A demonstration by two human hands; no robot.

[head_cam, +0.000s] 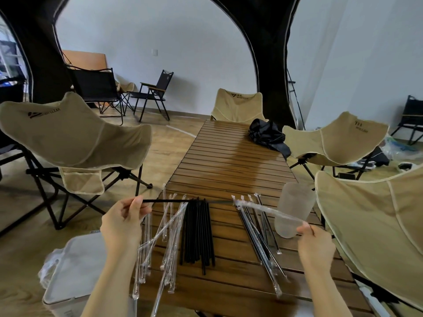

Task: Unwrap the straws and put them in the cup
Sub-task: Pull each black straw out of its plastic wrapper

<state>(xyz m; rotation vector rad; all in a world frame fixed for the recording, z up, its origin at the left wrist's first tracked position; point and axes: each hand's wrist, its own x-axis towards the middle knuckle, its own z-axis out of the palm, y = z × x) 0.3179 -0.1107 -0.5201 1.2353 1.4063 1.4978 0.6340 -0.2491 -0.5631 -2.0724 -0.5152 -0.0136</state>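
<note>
The slatted wooden counter (229, 161) fills the frame's centre. A frosted cup (293, 209) stands near its right edge, at lower right. Bare black straws (198, 232) lie bundled at lower centre, with empty wrappers (169, 236) to their left and wrapped straws (263, 243) to their right. The left hand (123, 223) has its grip pinched on a held straw (169, 200). The right hand (317, 245) has its grip pinched on the straw's clear wrapper (270, 210).

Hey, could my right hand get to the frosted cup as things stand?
Probably yes. The frosted cup stands on the table right beside the right hand, with only the clear wrapper that this hand pinches crossing in front of it. It would likely have to drop the wrapper first.
</note>
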